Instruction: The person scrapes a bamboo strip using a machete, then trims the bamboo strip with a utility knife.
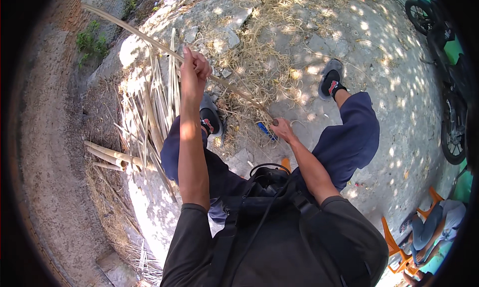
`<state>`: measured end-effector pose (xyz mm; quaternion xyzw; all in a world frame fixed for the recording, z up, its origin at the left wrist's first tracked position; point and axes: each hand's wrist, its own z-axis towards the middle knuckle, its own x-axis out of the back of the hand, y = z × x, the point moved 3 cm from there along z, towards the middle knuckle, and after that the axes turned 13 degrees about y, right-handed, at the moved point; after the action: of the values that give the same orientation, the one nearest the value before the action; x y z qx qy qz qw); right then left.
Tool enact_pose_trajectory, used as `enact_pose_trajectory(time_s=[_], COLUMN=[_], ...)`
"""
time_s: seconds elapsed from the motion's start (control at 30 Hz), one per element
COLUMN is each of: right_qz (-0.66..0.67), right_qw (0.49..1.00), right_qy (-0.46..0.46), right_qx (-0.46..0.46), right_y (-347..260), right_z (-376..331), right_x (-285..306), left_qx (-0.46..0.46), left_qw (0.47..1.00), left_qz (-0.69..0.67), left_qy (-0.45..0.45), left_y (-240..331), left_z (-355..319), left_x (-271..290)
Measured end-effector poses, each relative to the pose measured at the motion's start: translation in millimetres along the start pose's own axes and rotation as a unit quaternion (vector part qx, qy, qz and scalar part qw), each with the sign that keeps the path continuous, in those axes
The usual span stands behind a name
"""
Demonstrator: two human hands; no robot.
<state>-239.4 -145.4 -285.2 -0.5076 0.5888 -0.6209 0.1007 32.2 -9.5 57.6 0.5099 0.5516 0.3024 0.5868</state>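
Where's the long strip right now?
In the head view, the strip slants from the upper left down to near the centre, with the left hand gripping it partway along and its lower end at the right hand.

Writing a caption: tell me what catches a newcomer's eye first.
A long strip slants from upper left through the left hand to the right hand. A heap of pale strips lies left of the left shoe. A dark motorbike stands at the right edge.
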Motion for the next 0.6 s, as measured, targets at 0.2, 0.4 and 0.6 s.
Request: enact_pose_trajectory(time_s=[0.2,0.4,0.6], right_qz=[-0.005,0.031,0.015], right_qw=[1.0,0.998,0.999], right_qy=[0.027,-0.012,-0.005], right_qx=[0.009,-0.052,-0.03], right_y=[-16.6,-16.5,-10.3], right_z=[9.1,7.8,12.3], right_x=[-9.3,-16.1,-23.0], left_qx=[-0.066,-0.197,-0.37], left_qw=[0.991,0.957,0.917], left_qz=[-0.055,0.056,0.082], left_qy=[-0.104,-0.207,-0.124], left_y=[9.9,37.1,46.4], left_z=[-54.2,-71.4,-72.2], left_x=[-12.9,-20.6,-22.0])
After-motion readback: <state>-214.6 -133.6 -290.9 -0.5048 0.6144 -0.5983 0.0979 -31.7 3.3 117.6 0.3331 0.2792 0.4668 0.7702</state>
